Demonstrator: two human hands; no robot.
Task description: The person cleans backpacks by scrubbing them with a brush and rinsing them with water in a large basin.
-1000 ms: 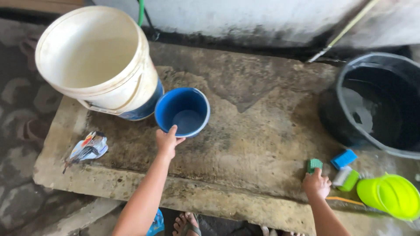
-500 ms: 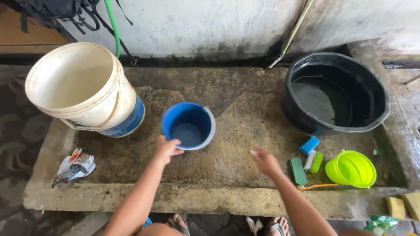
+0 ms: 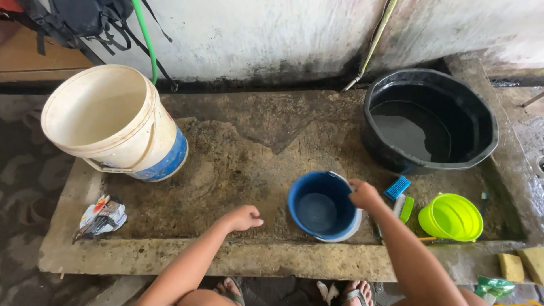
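A small blue bucket [image 3: 322, 205] stands on the wet concrete slab [image 3: 249, 147], near its front edge. My right hand [image 3: 364, 194] grips the bucket's right rim. My left hand [image 3: 243, 217] hovers low over the slab to the left of the bucket, fingers loosely curled, holding nothing. A little water shows in the bucket's bottom.
A big white pail [image 3: 110, 122] with a blue base tilts at the left. A black tub [image 3: 430, 122] with water sits at the back right. Blue and green brushes [image 3: 400, 195], a lime green bowl [image 3: 450, 217], a crumpled wrapper [image 3: 101, 217] and yellow sponges [image 3: 521, 263] lie around.
The blue bucket moved from the slab's middle rightward and toward me. My left hand let go of its rim; my right hand took hold of it.
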